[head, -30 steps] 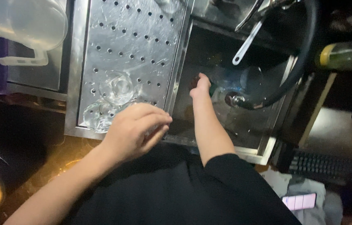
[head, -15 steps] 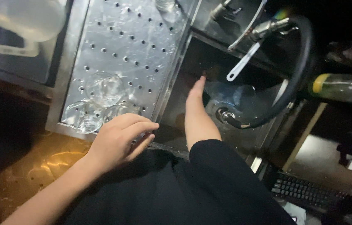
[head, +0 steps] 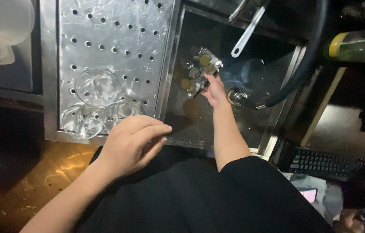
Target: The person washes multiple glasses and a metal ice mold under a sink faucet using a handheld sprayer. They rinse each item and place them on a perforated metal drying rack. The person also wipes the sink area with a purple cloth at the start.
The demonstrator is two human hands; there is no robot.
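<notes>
Your right hand [head: 214, 89] is down inside the dark steel sink [head: 277, 125], fingers curled and pinched on the lower edge of a clear glass [head: 203, 69] that shows gold-coloured spots. The glass lies tilted just beyond your fingertips, toward the far side of the basin, touching the hand at its near rim; how many fingers actually close on it you cannot tell from this angle. Just to the right of that hand, the metal end of a black hose [head: 245, 98] rests in the basin, and the hose arcs up and away along the right wall. A long metal lever [head: 248, 31] hangs over the far part of the sink, well apart from your fingers.

Your left hand [head: 132, 144] holds nothing. It rests with fingers loosely bent and close together on the near rim of the perforated draining board [head: 117, 30], which sits to the left of the sink. Three clear upturned glasses [head: 98, 105] stand clustered on that board just beyond your left knuckles, near but not touching them.

A translucent plastic jug [head: 1, 23] sits at the far left. At the right edge, beyond the sink, a bottle with a yellow band [head: 359, 45] lies on its side, and a dark keyboard [head: 325, 162] sits lower down.
</notes>
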